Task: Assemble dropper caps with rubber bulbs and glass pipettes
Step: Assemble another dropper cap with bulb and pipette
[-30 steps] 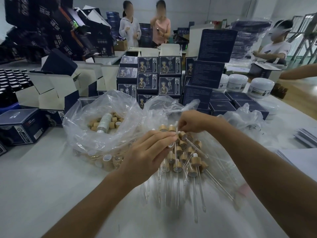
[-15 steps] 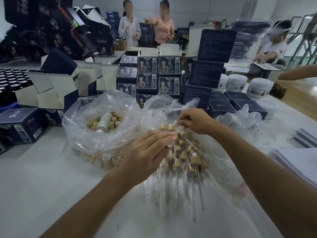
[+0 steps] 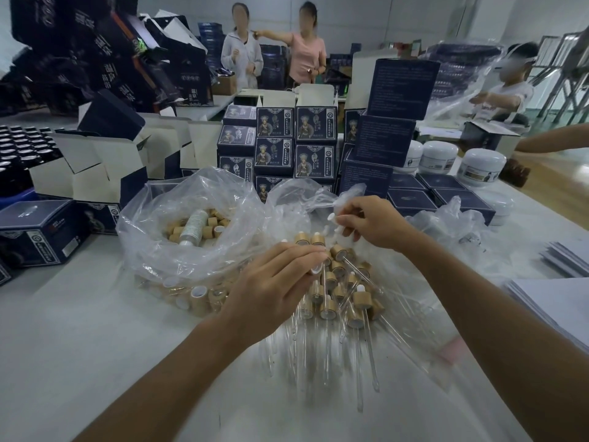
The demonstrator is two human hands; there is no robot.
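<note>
White tabletop (image 3: 79, 339) is stretching across a busy packing room, with stacked dark printed boxes (image 3: 294, 145) standing at its far side and 3 white jars (image 3: 459, 161) sitting to the right of them. 2 people are standing in the background, and another person is sitting at the far right.

Near the table's middle, a clear plastic bag (image 3: 191, 237) is lying open, holding loose wooden dropper caps (image 3: 208, 223) and a pale cylinder. Just right of it, a pile of assembled droppers (image 3: 338, 295) is lying on clear plastic, their glass pipettes (image 3: 358, 371) pointing toward the camera.

The left hand (image 3: 274, 288) is hovering over the pile, its fingertips curling around a white-tipped glass pipette (image 3: 318, 269). The right hand (image 3: 373, 223) is lifting above the far edge of the pile, its fingers pinching a small white rubber bulb (image 3: 332, 217) beside crumpled plastic.
</note>
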